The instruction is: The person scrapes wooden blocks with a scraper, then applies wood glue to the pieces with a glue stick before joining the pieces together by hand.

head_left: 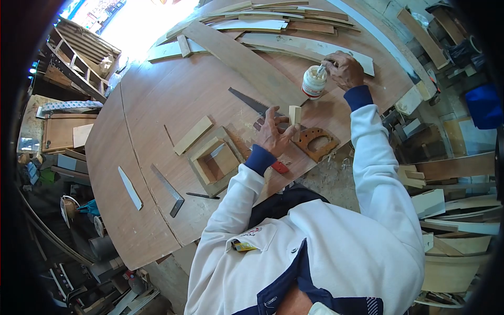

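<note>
My left hand (273, 135) grips a small wooden block (294, 114), held upright between thumb and fingers above the hand saw (316, 144). Pinched in my right hand (345, 71) is a pale stick (321, 70), its lower end at the mouth of an open jar (313, 86). The jar is white with a red label, and thick cream-coloured stuff shows at its rim. To the left of my left hand, a small open wooden box frame (216, 161) lies on a flat board. A red-handled tool (280, 167) is partly hidden near my left wrist.
A loose wood strip (193, 135), a try square (169, 190), a dark pen or pencil (202, 196) and a white pointed strip (129, 187) lie on the wooden table (142, 115). A long plank (247, 65) and stacked boards (283, 23) occupy the far side.
</note>
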The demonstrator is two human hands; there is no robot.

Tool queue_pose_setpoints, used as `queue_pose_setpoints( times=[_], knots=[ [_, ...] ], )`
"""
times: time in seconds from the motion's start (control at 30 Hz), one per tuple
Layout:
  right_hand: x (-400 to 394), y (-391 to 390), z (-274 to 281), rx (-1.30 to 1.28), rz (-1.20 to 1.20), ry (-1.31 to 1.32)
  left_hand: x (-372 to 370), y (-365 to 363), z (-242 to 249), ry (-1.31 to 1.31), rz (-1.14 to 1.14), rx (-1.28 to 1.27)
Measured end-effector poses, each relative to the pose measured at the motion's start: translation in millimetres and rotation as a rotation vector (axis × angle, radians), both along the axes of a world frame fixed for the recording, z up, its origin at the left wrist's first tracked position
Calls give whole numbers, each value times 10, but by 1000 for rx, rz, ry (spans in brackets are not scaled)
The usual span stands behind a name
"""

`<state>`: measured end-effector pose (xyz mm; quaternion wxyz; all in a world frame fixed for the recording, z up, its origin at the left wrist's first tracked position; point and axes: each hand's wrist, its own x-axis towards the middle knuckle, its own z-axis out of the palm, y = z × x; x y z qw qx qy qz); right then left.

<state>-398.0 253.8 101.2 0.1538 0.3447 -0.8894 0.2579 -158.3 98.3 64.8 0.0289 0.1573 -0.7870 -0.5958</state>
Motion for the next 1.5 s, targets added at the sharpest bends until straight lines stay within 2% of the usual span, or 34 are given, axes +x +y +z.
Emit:
queue_pose_setpoints(
  times=[0.13, 0.2, 0.33, 0.4, 0.43, 0.47, 0.5, 0.6, 0.63, 0.7, 0.83, 0.9, 1.0, 1.13, 1.23, 1.43, 1.5],
  knots=[
    [85, 177, 125, -259, -78, -9, -151, -10, -76, 41, -18, 49],
    [180, 273, 223, -334, -138, -41, -237, -18, -133, 181, -26, -123],
    [163, 513, 134, -539, -291, -125, -346, -11, -115, 192, -18, 10],
    [171, 572, 81, -631, -286, -108, -361, -7, -53, 168, -77, 497],
    [225, 624, 39, -751, -294, -182, -355, -6, -28, 168, -78, 497],
    [300, 647, 40, -871, -299, -258, -344, -8, -5, 146, -54, 738],
    [365, 659, 30, -872, -298, -259, -331, -14, 5, 120, -29, 979],
    [561, 691, 7, -1105, -347, -540, -315, -24, -64, 121, -66, 1022],
    [633, 685, 7, -1103, -345, -542, -298, -11, -91, 122, -62, 1023],
    [800, 618, 54, -1213, -342, -679, -252, 49, -63, 308, -32, 502],
    [978, 555, 99, -1181, -311, -732, -175, 80, -62, 354, 97, 362],
    [1022, 522, 113, -1163, -265, -760, -155, 16, -122, 389, 77, 90],
    [1044, 467, 94, -1108, -210, -736, -104, -10, -143, 373, 112, 8],
    [1047, 417, 37, -1079, -159, -759, -28, -45, -166, 368, 95, 37],
    [1040, 391, -11, -1023, -140, -692, 23, -70, -146, 377, 82, -61],
    [1144, 278, 92, -957, -8, -400, 56, -112, -153, 364, 79, -203],
    [1196, 287, 157, -754, 32, -301, 53, -135, -189, 390, 84, -195]
  ],
)
